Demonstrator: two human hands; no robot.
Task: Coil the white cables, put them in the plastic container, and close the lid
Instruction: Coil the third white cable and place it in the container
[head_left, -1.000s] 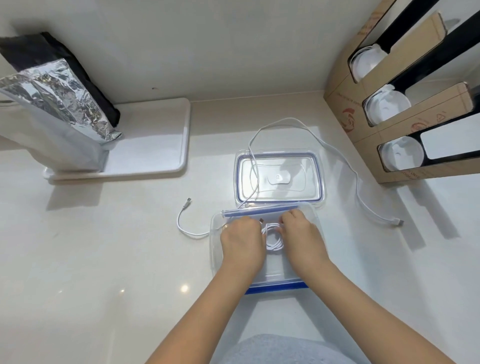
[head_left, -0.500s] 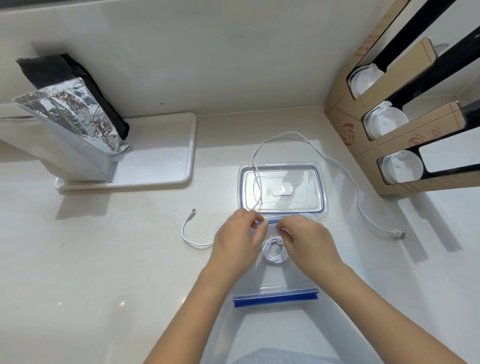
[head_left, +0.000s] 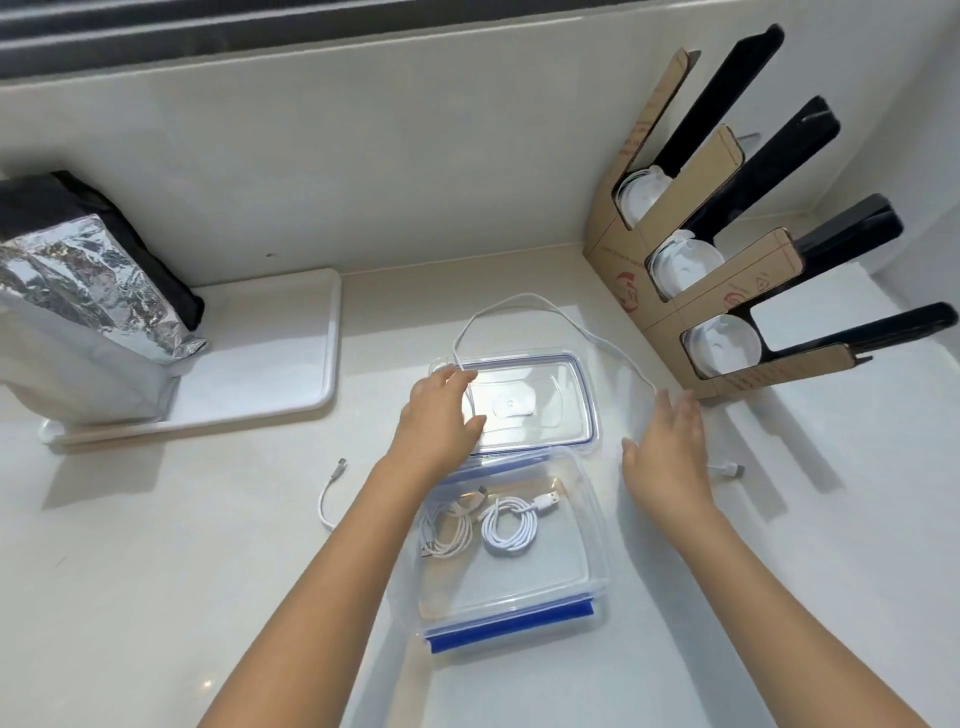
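Note:
A clear plastic container (head_left: 592, 561) with blue clips stands open on the counter in front of me. Two coiled white cables (head_left: 506, 527) lie side by side inside it. Its clear lid (head_left: 561, 410) lies flat just behind it. A long loose white cable (head_left: 524, 301) loops behind the lid, crosses it, and ends with one plug at the left (head_left: 340, 465) and one at the right (head_left: 727, 469). My left hand (head_left: 441, 415) hovers over the lid's left end, fingers relaxed, at the cable. My right hand (head_left: 667, 452) is spread open over the cable at the right.
A white tray (head_left: 291, 374) at the left carries a foil bag (head_left: 88, 301). A cardboard rack (head_left: 717, 270) holding white round lids and black sleeves leans at the right against the wall. The pale counter (head_left: 156, 571) stretches left of the container.
Both hands have left the coil in the container and moved outward and back, the left to the lid, the right toward the loose cable at the right. The view has tilted up.

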